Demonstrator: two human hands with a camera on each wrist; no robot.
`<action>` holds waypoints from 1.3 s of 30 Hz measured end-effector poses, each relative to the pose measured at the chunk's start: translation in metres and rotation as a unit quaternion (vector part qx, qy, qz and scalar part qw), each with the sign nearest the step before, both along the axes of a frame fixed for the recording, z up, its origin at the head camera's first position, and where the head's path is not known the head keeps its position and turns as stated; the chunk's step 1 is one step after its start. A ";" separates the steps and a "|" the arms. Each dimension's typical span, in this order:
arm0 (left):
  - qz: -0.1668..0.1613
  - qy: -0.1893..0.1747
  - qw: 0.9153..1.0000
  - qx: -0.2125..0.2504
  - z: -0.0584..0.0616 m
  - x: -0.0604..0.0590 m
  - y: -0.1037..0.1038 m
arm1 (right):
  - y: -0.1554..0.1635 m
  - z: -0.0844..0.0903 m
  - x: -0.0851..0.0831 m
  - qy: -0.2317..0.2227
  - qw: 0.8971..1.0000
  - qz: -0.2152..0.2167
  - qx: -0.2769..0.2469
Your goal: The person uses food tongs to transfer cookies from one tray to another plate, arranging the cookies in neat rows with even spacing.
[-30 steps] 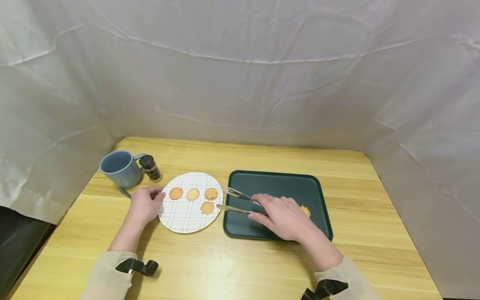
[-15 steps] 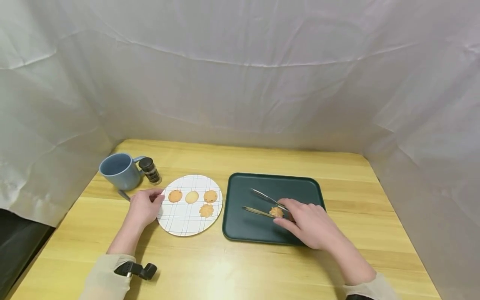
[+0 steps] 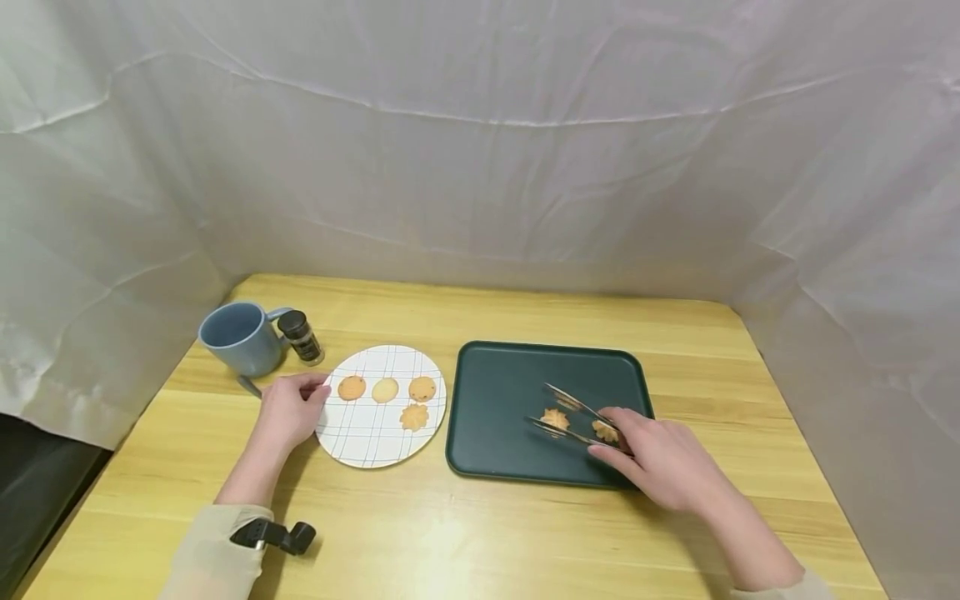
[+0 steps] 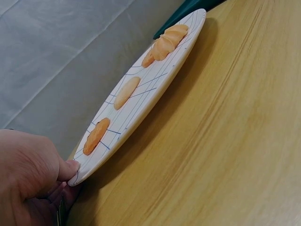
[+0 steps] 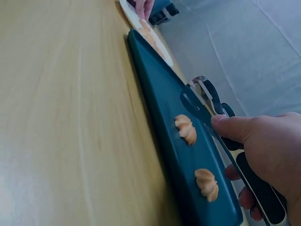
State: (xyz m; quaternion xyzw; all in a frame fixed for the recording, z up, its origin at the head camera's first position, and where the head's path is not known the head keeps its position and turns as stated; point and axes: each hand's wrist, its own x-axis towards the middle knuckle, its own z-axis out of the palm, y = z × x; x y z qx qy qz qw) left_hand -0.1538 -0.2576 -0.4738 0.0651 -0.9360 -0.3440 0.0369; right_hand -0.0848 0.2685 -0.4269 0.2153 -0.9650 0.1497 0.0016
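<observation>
My left hand [image 3: 292, 408] grips the left rim of a white round plate [image 3: 360, 446] patterned with thin lines, the thumb on top of the edge. On that plate lie three round cookies [image 3: 386, 390] in a row and one flower-shaped cookie [image 3: 414, 417] below the right one. Metal tongs with dark handles [image 5: 258, 183] are held by my right hand [image 3: 667, 458], their two arms spread apart over the dark green tray [image 3: 487, 408]. Two flower-shaped cookies sit on the tray: one [image 3: 555, 418] near the tong tips, the other [image 3: 605, 431] by my fingers.
Behind my left hand stand a blue mug [image 3: 243, 342] and a small black-capped shaker bottle [image 3: 302, 337]. A grey handle [image 3: 249, 386] pokes out beside the left hand. Pale fabric [image 3: 487, 167] surrounds the wooden table [image 3: 420, 533] at the back and sides.
My right hand has drawn the tongs rightward, away from the plate and back over the tray, uncovering both tray cookies. The left hand stays on the plate's rim.
</observation>
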 end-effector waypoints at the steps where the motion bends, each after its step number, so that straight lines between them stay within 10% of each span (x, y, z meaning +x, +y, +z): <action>1: 0.000 -0.001 1.000 0.001 0.000 0.000 0.000 | 0.001 -0.001 0.001 -0.001 1.000 -0.002 0.002; 39: 0.002 -0.014 1.000 0.006 0.002 0.000 0.001 | 0.014 -0.013 0.010 0.001 0.999 -0.017 0.033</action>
